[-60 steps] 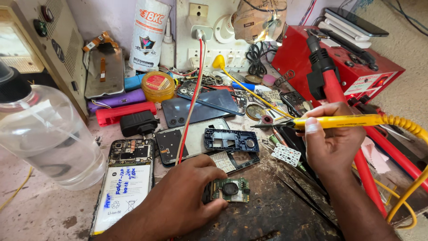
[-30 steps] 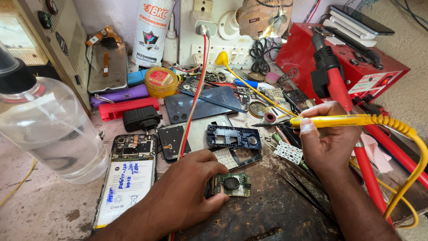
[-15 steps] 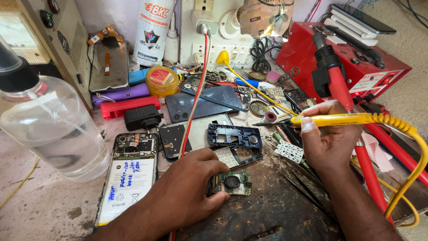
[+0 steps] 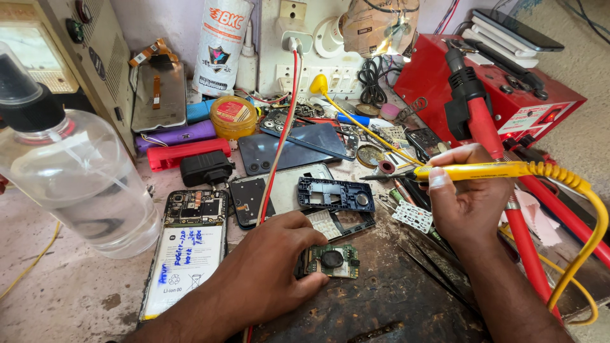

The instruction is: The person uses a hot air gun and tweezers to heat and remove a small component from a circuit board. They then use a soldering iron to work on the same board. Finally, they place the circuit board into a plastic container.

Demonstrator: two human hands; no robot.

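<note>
Left hand (image 4: 267, 273) pinches circuit board (image 4: 333, 260) (palm down); right hand (image 4: 467, 197) grips yellow soldering iron (image 4: 483, 171).

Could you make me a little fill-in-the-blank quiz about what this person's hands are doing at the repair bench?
1. The left hand presses a small green ____ against the bench.
2. The right hand holds a soldering iron whose handle and cable are ____.
3. The opened phone with its white battery showing lies to the ____ of the left hand.
4. The big clear bottle at the far left has a ____ cap.

Missing words: circuit board; yellow; left; black
</note>
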